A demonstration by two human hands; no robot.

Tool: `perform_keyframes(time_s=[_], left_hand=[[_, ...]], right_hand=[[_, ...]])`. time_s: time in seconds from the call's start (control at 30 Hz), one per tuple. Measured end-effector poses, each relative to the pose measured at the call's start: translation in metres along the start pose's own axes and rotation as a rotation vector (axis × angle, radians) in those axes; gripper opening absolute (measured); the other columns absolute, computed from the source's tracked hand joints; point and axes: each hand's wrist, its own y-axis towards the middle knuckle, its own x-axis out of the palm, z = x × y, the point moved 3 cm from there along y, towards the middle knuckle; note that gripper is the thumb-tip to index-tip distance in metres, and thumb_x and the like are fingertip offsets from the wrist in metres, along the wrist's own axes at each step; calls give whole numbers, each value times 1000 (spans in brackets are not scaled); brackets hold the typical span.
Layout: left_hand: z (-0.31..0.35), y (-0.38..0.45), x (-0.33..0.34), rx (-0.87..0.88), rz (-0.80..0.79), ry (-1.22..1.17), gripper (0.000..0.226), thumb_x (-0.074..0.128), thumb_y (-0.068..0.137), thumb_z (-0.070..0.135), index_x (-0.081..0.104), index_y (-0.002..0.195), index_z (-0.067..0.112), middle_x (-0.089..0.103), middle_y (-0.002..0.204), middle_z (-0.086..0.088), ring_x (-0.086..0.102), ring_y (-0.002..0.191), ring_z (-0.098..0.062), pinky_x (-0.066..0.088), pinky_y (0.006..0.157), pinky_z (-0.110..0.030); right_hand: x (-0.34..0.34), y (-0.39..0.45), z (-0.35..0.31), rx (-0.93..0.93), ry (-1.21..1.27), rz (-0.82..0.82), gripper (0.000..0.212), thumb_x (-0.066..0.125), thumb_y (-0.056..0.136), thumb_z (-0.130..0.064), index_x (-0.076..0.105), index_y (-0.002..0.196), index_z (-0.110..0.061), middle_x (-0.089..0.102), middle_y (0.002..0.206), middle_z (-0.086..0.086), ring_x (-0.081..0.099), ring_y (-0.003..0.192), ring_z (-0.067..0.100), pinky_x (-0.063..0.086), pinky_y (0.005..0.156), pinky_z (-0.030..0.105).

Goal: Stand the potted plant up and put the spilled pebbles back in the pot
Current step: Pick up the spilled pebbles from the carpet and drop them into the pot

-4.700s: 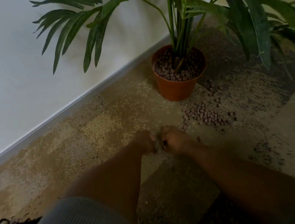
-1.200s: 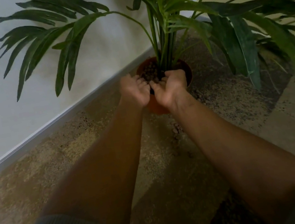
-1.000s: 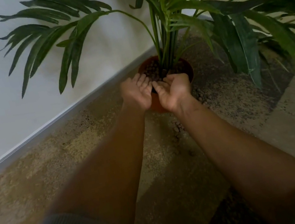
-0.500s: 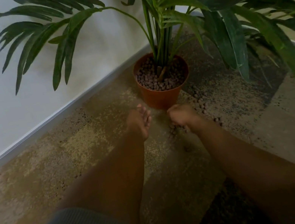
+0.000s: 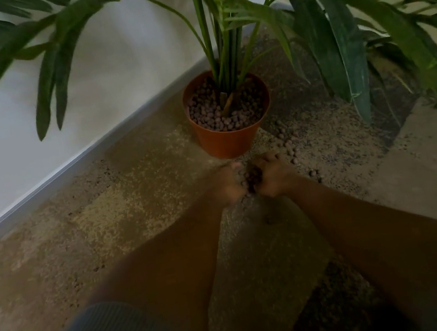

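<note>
Orange plastic pot (image 5: 231, 136) stands upright on the carpet (image 5: 133, 186) near the wall (image 5: 106, 68), its plant (image 5: 223, 47) rising from a fill of pebbles (image 5: 224, 111). Just in front of it, the left hand (image 5: 229, 182) and right hand (image 5: 270, 175) press together, cupped around a scoop of pebbles between the palms. Loose pebbles (image 5: 288, 144) lie scattered right of the pot.

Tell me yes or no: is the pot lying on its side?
No, the pot stands upright on the carpet, full of pebbles, with the plant rising straight out of it.
</note>
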Motion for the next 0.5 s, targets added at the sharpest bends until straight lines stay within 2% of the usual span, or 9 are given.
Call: perform_keyframes(time_s=[0.03, 0.07, 0.13, 0.2, 0.3, 0.4, 0.5], left_hand=[[4, 2, 5, 33, -42, 22, 73, 65, 85, 1, 32, 149, 15, 48, 136, 3, 56, 111, -19, 44, 60, -9], [4, 6, 8, 57, -58, 78, 78, 67, 84, 6, 28, 151, 15, 47, 142, 0, 53, 117, -19, 45, 72, -8], [5, 13, 14, 99, -57, 314, 87, 72, 78, 24, 25, 151, 23, 43, 147, -2, 47, 128, -23, 45, 97, -26], [5, 18, 21, 128, -77, 455, 88, 75, 74, 29, 29, 149, 22, 39, 149, -3, 39, 135, -26, 39, 107, -39], [3, 26, 27, 156, -56, 569, 94, 78, 73, 33, 27, 150, 18, 30, 154, -4, 25, 144, -25, 28, 115, -39], [-1, 35, 28, 197, 45, 668, 79, 76, 71, 40, 43, 139, 18, 40, 146, -6, 32, 138, -25, 30, 114, -38], [-5, 34, 29, 158, 80, 655, 66, 75, 73, 36, 49, 131, 16, 42, 144, -8, 33, 138, -27, 33, 112, -39]], right_hand=[[3, 1, 0, -14, -20, -2, 72, 60, 88, -41, 32, 150, -20, 25, 155, 10, 25, 138, 37, 35, 110, 43], [4, 0, 0, -23, -31, 2, 72, 61, 88, -41, 32, 150, -20, 25, 153, 9, 26, 136, 36, 38, 108, 43], [5, 0, 1, -24, -50, 25, 69, 63, 88, -40, 35, 148, -18, 27, 150, 9, 29, 131, 35, 43, 103, 43], [6, -1, 2, -30, -61, 57, 63, 64, 89, -37, 42, 144, -15, 29, 146, 10, 31, 129, 34, 44, 102, 42], [9, -4, 3, -40, -43, 108, 57, 64, 89, -35, 48, 140, -15, 32, 143, 10, 33, 126, 33, 44, 101, 41], [13, -6, 2, -54, -13, 151, 51, 60, 91, -35, 50, 138, -18, 35, 141, 10, 33, 127, 32, 43, 101, 40], [13, -4, 0, -63, -9, 129, 48, 59, 91, -36, 53, 136, -23, 35, 143, 9, 35, 128, 33, 42, 103, 40]])
